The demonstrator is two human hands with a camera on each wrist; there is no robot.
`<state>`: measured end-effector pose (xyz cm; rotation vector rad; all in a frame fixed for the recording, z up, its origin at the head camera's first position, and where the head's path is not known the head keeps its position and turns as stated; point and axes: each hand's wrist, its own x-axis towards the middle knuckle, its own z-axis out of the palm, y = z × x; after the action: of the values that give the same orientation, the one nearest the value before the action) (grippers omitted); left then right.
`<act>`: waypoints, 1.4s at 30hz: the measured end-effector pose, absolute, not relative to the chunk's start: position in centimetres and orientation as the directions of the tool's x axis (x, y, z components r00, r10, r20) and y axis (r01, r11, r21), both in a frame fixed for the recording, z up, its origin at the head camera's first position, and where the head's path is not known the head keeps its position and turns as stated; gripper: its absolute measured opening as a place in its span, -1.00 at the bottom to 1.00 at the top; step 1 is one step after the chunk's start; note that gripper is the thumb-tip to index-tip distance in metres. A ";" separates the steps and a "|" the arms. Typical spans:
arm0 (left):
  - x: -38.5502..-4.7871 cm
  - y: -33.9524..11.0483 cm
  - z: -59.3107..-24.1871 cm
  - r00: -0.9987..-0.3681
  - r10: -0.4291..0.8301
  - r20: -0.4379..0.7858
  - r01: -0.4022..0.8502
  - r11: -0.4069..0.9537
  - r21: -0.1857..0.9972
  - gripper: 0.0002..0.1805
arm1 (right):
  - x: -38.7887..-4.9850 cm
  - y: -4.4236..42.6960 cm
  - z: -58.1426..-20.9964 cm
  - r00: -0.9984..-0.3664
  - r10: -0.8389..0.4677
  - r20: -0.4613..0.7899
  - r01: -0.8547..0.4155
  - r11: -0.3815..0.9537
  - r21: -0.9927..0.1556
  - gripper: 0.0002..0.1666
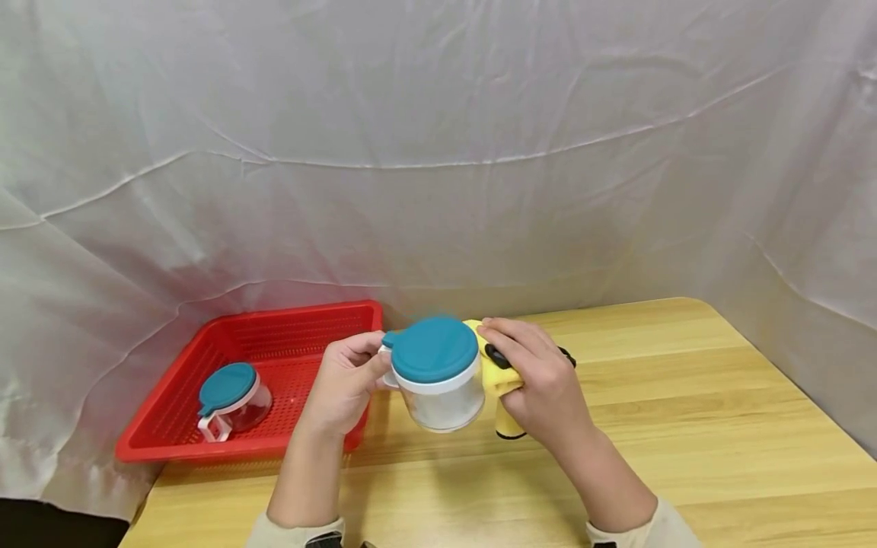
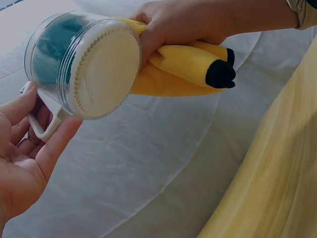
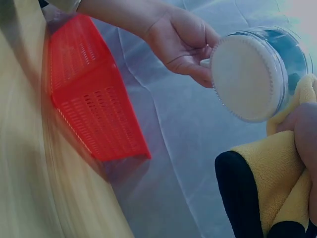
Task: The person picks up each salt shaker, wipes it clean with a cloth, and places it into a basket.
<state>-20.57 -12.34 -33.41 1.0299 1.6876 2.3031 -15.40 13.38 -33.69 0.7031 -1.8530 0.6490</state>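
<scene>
A clear seasoning jar [image 1: 441, 403] with a teal lid and white handle is held up above the table, its pale base showing in both wrist views. My left hand [image 1: 348, 380] pinches the handle [image 2: 49, 116] between thumb and fingers. On the jar's other side, my right hand [image 1: 541, 377] grips a bunched yellow cloth [image 3: 272, 173] with black edging. The cloth touches the jar's side wall, and part of it hangs below the hand.
A red plastic basket [image 1: 294, 438] stands on the wooden table [image 1: 685, 426] at the left. Inside it lies a second teal-lidded jar [image 1: 229, 388], tilted. Grey-white fabric [image 1: 438, 152] hangs behind the table.
</scene>
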 end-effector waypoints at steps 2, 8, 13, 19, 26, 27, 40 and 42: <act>-20.6 -12.3 -33.5 -0.747 0.480 0.460 0.315 -0.354 0.881 -0.85 | -15.3 13.5 -33.7 -0.350 -0.165 0.922 -0.712 0.686 -0.148 -0.66; -20.6 -12.1 -33.6 -0.720 0.520 0.459 0.338 -0.315 0.887 -0.86 | -15.0 13.8 -33.6 -0.393 -0.151 0.907 -0.705 0.683 -0.192 -0.61; -20.6 -12.0 -33.6 -0.716 0.534 0.450 0.333 -0.305 0.892 -0.86 | -14.8 13.9 -33.5 -0.399 -0.149 0.905 -0.701 0.686 -0.196 -0.55; -20.7 -12.0 -33.5 -0.702 0.523 0.484 0.348 -0.342 0.873 -0.85 | -14.8 13.6 -33.6 -0.375 -0.163 0.912 -0.697 0.698 -0.162 -0.54; -20.6 -12.3 -33.3 -0.745 0.472 0.472 0.289 -0.409 0.866 -0.82 | -15.2 13.2 -34.1 -0.384 -0.227 0.895 -0.706 0.697 -0.126 -0.51; -20.6 -12.4 -33.2 -0.747 0.464 0.476 0.290 -0.418 0.861 -0.82 | -15.2 13.2 -34.2 -0.393 -0.243 0.887 -0.706 0.697 -0.122 -0.50; -20.9 -12.9 -33.5 -0.640 0.560 0.526 0.309 -0.439 0.844 -0.83 | -15.4 13.4 -34.3 -0.385 -0.336 0.859 -0.770 0.631 -0.099 -0.48; -21.0 -12.8 -33.6 -0.602 0.590 0.538 0.328 -0.432 0.840 -0.84 | -15.4 13.4 -34.2 -0.366 -0.335 0.868 -0.784 0.613 -0.093 -0.56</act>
<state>-20.98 -12.78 -33.57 1.2987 1.5615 2.1547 -15.37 13.37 -34.25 0.8871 -1.9540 0.6404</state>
